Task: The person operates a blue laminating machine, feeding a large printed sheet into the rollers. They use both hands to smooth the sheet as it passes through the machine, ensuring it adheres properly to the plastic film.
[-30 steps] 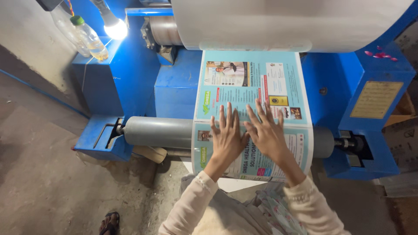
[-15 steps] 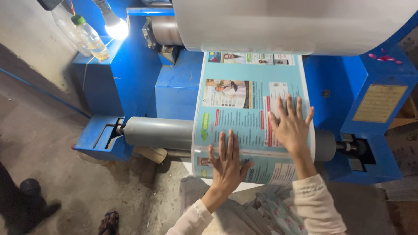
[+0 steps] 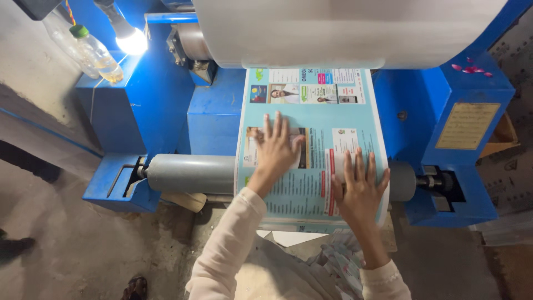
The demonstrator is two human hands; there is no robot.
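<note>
Hands were both spread flat on the printed sheet (image 3: pixel 311 139) over the roller (image 3: pixel 189 173): left hand (image 3: pixel 276 150) at 12 o'clock, right hand (image 3: pixel 360 191) at 5. I figured smoothing; next needed even pressure.

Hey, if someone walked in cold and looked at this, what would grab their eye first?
Probably the light blue printed sheet at the centre, running down from the big pale roll over a grey roller, with the left hand and right hand pressed flat on it. Next, the bright blue machine around it, and the glaring lamp beside a plastic bottle at upper left.
</note>
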